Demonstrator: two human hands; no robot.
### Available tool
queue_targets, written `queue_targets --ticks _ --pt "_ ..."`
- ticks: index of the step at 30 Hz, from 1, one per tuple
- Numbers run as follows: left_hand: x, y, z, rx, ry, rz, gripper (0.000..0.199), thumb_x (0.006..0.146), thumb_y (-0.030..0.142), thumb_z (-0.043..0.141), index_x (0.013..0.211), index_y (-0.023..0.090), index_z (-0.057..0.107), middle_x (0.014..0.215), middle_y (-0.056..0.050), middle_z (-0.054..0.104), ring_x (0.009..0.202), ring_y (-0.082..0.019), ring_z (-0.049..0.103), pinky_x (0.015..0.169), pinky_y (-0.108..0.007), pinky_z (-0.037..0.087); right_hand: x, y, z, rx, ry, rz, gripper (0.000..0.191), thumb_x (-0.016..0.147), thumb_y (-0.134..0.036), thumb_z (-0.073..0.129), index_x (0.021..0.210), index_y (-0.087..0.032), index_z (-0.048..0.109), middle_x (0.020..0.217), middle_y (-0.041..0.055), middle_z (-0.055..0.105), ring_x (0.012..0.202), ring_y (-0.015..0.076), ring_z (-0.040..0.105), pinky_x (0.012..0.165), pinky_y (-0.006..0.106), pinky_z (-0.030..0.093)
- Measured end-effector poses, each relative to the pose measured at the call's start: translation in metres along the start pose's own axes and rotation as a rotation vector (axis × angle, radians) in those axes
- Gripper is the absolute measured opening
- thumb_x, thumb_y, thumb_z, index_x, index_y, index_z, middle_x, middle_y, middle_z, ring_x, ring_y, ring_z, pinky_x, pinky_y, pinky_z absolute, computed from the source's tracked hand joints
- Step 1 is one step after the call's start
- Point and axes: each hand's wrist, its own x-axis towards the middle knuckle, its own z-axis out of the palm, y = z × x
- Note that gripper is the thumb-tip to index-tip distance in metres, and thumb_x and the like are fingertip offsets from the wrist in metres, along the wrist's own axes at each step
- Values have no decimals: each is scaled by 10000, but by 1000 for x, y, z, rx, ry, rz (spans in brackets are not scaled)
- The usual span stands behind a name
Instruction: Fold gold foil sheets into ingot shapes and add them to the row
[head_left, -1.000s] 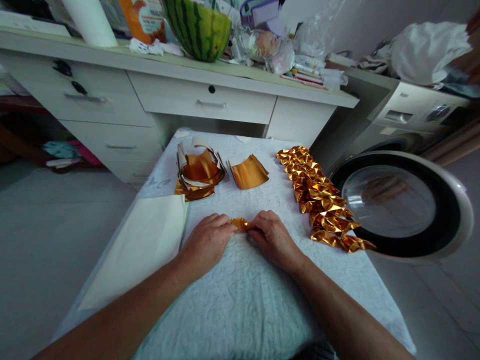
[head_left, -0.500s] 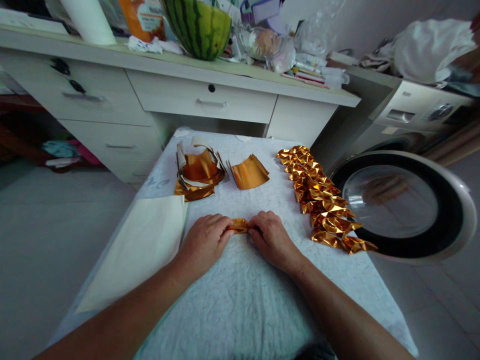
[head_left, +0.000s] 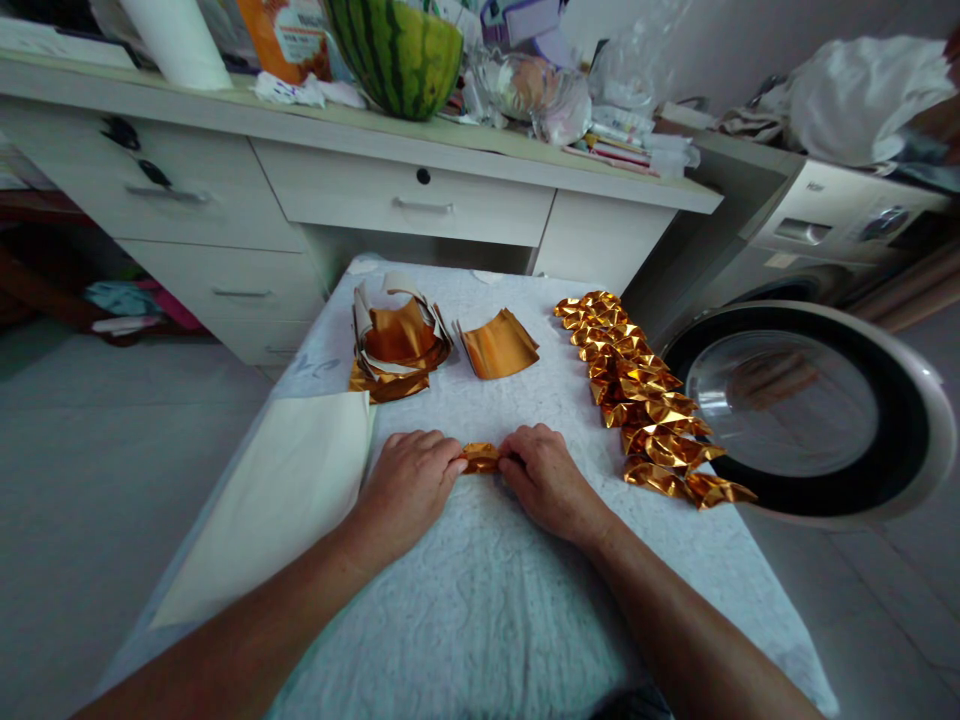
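A small roll of gold foil paper point(head_left: 480, 458) lies level between my hands over the cloth-covered table point(head_left: 465, 600). My left hand point(head_left: 416, 485) pinches its left end, and my right hand point(head_left: 546, 478) pinches the right end. Beyond them rests a small stack of curved gold sheets point(head_left: 501, 345). To its left is a larger pile of curled gold and white sheets point(head_left: 401, 335). Folded shiny gold pieces point(head_left: 637, 385) form a long overlapping row on the right.
White paper point(head_left: 277, 490) covers the table's left side. Behind the table stands a white drawer desk point(head_left: 405, 200) bearing a cut watermelon point(head_left: 401, 60) and clutter. An open washing machine door point(head_left: 810, 410) juts toward the table's right edge.
Both hands have shifted very slightly, and a little more of the gold roll shows between the fingertips. The piles and the row have stayed where they were.
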Motion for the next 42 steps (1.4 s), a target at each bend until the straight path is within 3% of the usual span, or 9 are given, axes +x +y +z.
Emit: queue_targets --ticks 12,24,42 --pt "1 4 -1 23 39 -53 79 927 259 540 894 199 580 874 -33 708 838 -222 649 787 -372 387 0 -3 5 -43 27 61 122 909 -191 535 838 -181 633 832 25 649 811 163 527 766 294 315" --pt "2 7 -5 -25 55 -144 94 910 267 560 863 204 611 842 -13 724 827 -215 660 798 -376 384 3 -8 5 -62 41 147 88 879 -200 581 828 -189 652 827 24 674 801 170 545 759 296 313" --pt "4 2 0 -24 90 -130 104 899 225 524 825 211 597 821 -15 691 814 -200 630 772 -350 385 3 -10 12 -123 76 181 59 894 -212 576 857 -189 616 875 46 660 854 196 551 771 311 320"
